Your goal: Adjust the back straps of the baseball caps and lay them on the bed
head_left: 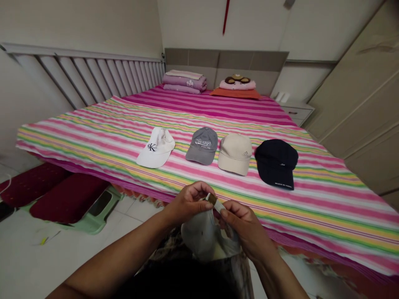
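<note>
Both my hands hold a white cap (199,236) in front of me, below the bed's near edge. My left hand (187,201) is closed on the cap's back strap by its brass buckle (212,199). My right hand (238,222) pinches the white strap end just right of the buckle. On the striped bed sheet (311,199) lie several caps in a row: a white cap with a black logo (156,148), a grey cap (202,145), a beige cap (235,153) and a dark navy cap (276,162).
Folded purple blankets (185,82) and a pink pillow on an orange one (237,87) lie at the headboard. A slatted rail (93,74) runs along the bed's left side. Dark red cushions on a green stool (68,199) stand on the floor at left. A nightstand (296,110) and wardrobe (358,95) stand at right.
</note>
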